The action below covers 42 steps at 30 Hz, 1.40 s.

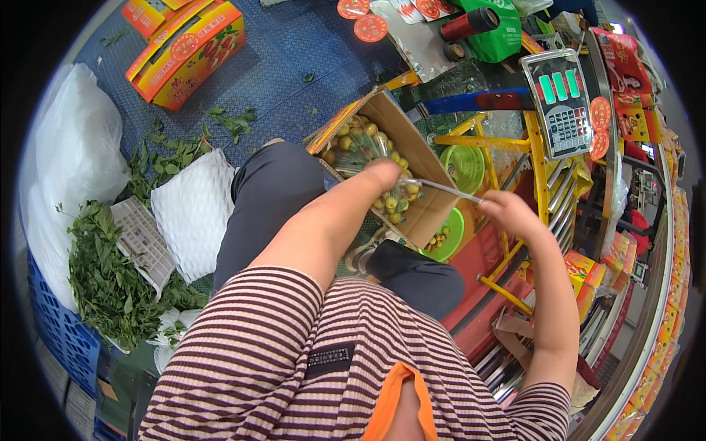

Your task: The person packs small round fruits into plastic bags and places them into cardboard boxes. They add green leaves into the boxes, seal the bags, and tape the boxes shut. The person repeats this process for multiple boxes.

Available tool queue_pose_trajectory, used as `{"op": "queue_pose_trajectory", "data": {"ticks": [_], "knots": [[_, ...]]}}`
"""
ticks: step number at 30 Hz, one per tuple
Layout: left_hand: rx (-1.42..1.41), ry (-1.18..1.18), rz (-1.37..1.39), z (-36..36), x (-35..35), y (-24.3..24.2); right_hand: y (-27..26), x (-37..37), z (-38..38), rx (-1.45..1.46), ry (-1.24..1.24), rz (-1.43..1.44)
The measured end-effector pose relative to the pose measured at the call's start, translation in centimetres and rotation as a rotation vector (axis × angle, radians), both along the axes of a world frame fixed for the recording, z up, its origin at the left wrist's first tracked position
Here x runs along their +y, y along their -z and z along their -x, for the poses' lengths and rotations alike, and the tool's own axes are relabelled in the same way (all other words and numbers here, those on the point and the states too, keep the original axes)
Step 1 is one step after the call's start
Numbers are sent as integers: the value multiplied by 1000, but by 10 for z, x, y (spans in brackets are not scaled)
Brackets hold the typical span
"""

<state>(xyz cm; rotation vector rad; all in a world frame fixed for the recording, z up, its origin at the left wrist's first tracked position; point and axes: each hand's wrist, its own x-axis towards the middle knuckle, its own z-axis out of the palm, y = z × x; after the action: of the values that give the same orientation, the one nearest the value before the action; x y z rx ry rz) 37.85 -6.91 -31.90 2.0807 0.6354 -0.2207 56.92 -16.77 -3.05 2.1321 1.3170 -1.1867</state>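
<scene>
An open cardboard box (433, 204) stands between my knees, holding round green-brown fruit (394, 201) under a clear plastic bag (361, 151). My left hand (385, 172) is closed on the gathered film of that bag, over the fruit; its fingers are partly hidden. From beside it a thin, stretched strip of clear plastic (449, 189) runs over the box's right edge. My right hand (510, 212) grips the strip's far end, outside the box. Whether strip and bag are one piece, I cannot tell.
Green baskets (465, 168) and a green bowl of fruit (448, 237) sit right of the box. Beyond are a yellow metal frame (538, 160) and a digital scale (558, 105). Leafy cuttings (110, 275) and white foam netting (193, 215) lie left; a printed carton (187, 55) stands upper left.
</scene>
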Motion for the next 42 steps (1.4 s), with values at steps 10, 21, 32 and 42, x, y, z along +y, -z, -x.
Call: {"op": "queue_pose_trajectory", "data": {"ticks": [10,21,32,42], "knots": [[30,-56,54,1,-2,4,21,-62,48,13,-124,212],[90,-53,106,-9,-2,19,33,-53,6,-81,514,262],[99,258,-95,-23,22,21,27,-28,73,500,883,127],[196,473,-260,-24,12,-9,105,-112,111,381,344,-150]]}}
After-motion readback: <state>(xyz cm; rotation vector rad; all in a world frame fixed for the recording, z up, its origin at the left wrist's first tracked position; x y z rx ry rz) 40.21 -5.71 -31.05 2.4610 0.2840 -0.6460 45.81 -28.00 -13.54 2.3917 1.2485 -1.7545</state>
